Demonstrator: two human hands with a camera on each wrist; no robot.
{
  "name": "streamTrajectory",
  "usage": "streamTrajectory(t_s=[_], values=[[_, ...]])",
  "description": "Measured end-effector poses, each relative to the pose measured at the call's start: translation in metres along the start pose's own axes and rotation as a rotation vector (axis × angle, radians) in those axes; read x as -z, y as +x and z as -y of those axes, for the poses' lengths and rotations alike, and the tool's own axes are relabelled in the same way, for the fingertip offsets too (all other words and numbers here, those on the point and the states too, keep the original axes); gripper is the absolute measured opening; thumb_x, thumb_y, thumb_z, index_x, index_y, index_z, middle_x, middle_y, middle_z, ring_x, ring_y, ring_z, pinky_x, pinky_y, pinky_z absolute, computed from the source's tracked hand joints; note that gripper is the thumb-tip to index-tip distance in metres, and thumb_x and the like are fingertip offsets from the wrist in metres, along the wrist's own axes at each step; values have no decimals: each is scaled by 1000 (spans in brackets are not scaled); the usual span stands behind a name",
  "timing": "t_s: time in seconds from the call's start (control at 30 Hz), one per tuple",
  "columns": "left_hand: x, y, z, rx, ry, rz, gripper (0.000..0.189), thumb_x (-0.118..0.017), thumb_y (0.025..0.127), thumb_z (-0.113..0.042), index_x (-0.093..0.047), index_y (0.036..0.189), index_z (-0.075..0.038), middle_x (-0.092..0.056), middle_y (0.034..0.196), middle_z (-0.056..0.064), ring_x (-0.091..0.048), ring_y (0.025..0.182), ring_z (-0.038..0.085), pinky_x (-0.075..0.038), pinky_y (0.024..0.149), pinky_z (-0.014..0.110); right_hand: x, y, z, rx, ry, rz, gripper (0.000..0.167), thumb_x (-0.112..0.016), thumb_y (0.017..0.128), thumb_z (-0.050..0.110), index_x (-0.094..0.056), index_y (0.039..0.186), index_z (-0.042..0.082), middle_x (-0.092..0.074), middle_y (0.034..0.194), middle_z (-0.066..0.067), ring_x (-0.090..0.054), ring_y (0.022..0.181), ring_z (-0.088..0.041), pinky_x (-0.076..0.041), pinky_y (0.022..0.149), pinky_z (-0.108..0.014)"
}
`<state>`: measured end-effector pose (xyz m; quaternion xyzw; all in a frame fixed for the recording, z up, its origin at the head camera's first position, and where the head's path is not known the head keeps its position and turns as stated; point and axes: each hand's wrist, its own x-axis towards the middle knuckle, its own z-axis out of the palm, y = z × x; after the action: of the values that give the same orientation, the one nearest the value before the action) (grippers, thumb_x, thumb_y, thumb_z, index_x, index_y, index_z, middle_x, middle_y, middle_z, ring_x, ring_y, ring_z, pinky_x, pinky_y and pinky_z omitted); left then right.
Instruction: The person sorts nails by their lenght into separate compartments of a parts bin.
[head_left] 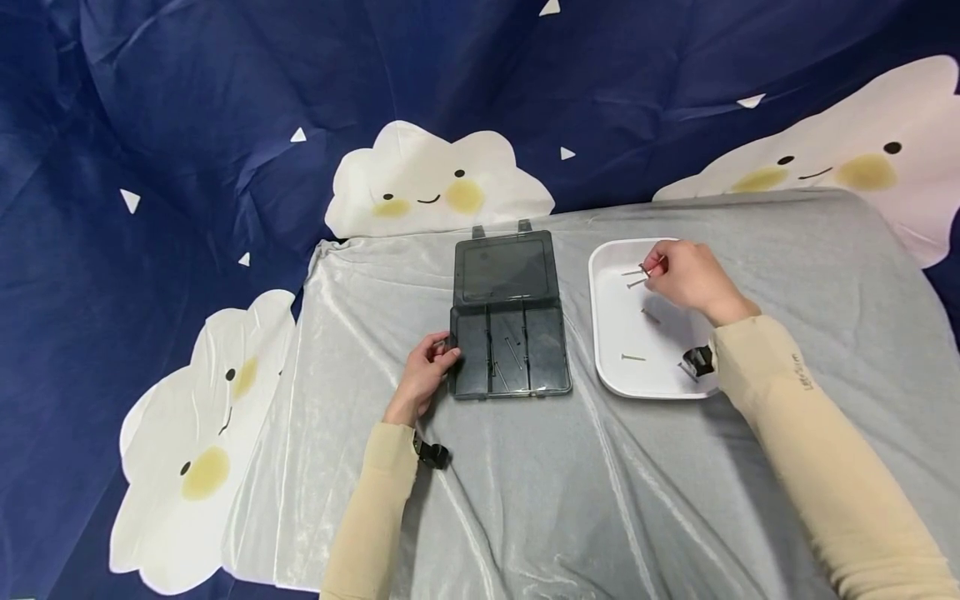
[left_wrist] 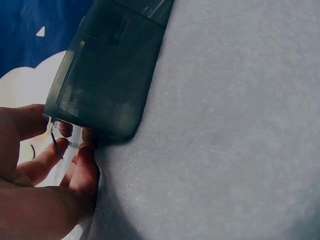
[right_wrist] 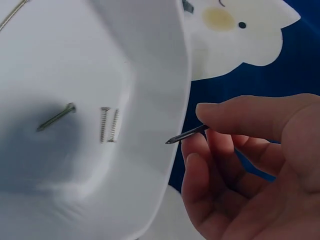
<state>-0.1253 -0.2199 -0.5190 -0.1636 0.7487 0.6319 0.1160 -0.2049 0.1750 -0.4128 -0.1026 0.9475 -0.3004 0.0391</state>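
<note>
A dark, see-through plastic organizer box (head_left: 468, 354) lies on the cloth with its lid (head_left: 506, 265) folded back. Several nails (head_left: 513, 353) lie in its middle compartment. My left hand (head_left: 420, 377) holds the left edge of the box, with bent fingers around the wall in the left wrist view. Over the far part of a white tray (head_left: 597, 333), my right hand (head_left: 693, 279) pinches a dark nail (right_wrist: 186, 135) between thumb and fingers, its pointed tip sticking out. In the tray lie another nail (right_wrist: 56, 117) and two short screws (right_wrist: 103, 125) side by side.
A grey cloth (head_left: 585, 500) with wrinkles covers the table under box and tray. Behind hangs a dark blue backdrop (head_left: 225, 75) with printed clouds. More loose fasteners (head_left: 633, 358) are spread over the tray floor. A strip of cloth separates box and tray.
</note>
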Motion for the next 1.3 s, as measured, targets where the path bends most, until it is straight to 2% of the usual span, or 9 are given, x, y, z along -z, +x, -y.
streamTrajectory(t_s=[0.17,0.4,0.67,0.87,1.1,1.3], values=[[0,0,0,-1,-1,-6,42,-66,91,-11,-56,132,-12,-47,97,-2,-46,87,11,-44,70,20,4,-3,9,32,16,-40,13,-65,75,2,-66,88,1,-66,77,-11,-55,69,-22,-38,71,-35],[0,0,0,3,7,-4,43,-66,91,-13,-56,133,-13,-50,99,-2,-48,87,10,-44,70,20,8,-6,22,52,29,-55,14,-64,78,4,-66,92,2,-67,83,-12,-58,78,-28,-38,76,-38],[1,-1,-2,18,2,21,48,-65,92,-15,-52,138,-10,-47,102,-2,-45,88,9,-43,73,22,10,-9,36,55,64,-75,13,-64,80,4,-67,93,5,-69,85,-11,-60,78,-25,-38,74,-35],[1,-2,-3,14,-6,13,45,-65,92,-14,-54,135,-11,-46,100,-2,-45,89,10,-43,73,20,11,-13,45,84,79,-103,11,-66,82,7,-68,93,6,-69,86,-11,-62,73,-21,-41,70,-32],[0,0,-1,7,-11,2,42,-65,92,-12,-56,133,-12,-48,99,-2,-46,89,11,-44,73,21,8,-18,56,92,91,-146,12,-65,83,7,-69,95,7,-67,86,-8,-65,77,-24,-42,72,-33],[0,0,0,5,-12,-5,42,-66,91,-11,-56,132,-11,-47,97,-2,-45,89,11,-44,73,20,3,-19,62,114,112,-181,11,-64,81,5,-69,91,6,-66,81,-7,-62,75,-21,-40,69,-25]])
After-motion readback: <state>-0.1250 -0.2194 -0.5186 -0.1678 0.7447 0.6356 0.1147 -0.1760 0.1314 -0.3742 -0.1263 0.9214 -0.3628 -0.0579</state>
